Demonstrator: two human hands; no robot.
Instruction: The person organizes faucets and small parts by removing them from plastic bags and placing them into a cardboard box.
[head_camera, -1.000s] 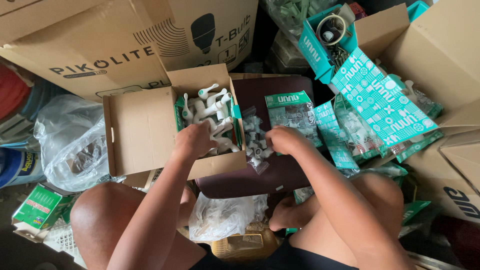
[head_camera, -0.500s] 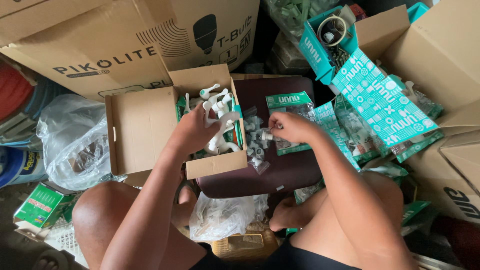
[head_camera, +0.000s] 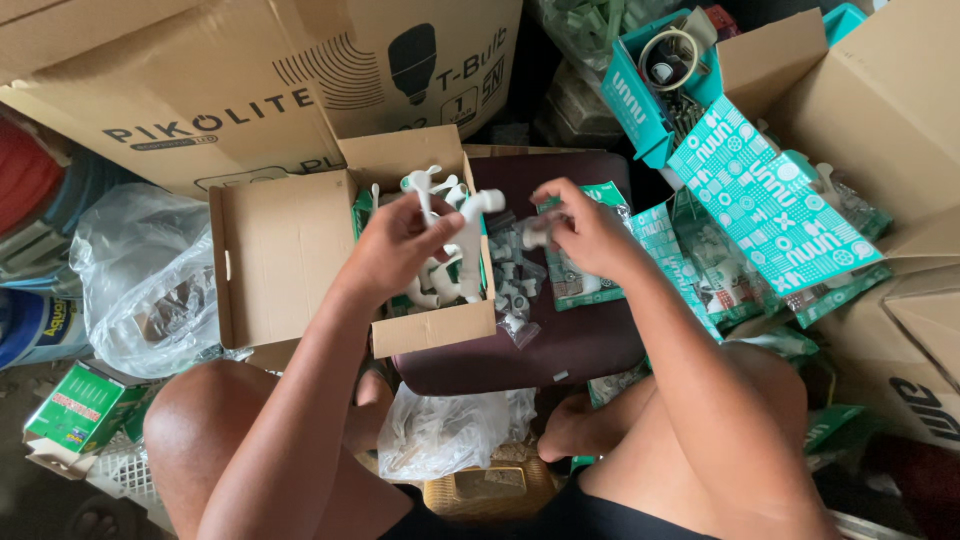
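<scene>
My left hand (head_camera: 400, 245) holds a white plastic tap (head_camera: 468, 225) above an open cardboard box (head_camera: 280, 255) with several more white taps (head_camera: 430, 190) in it. My right hand (head_camera: 585, 230) pinches a small white plastic part (head_camera: 530, 232) just right of the tap, over a clear bag of small white fittings (head_camera: 510, 280). Both hands hover over a dark maroon stool top (head_camera: 560, 345). A teal-and-white packet (head_camera: 580, 285) lies under my right hand.
Big cardboard cartons (head_camera: 250, 70) stand behind. Teal printed boxes and packets (head_camera: 770, 205) pile up at the right beside brown cartons (head_camera: 890, 110). Clear plastic bags lie at the left (head_camera: 140, 280) and between my knees (head_camera: 440, 430). A green box (head_camera: 75, 405) sits at the lower left.
My left hand has lifted a white tap out of the box. My right hand has risen from the bag with a small white part and come toward the tap.
</scene>
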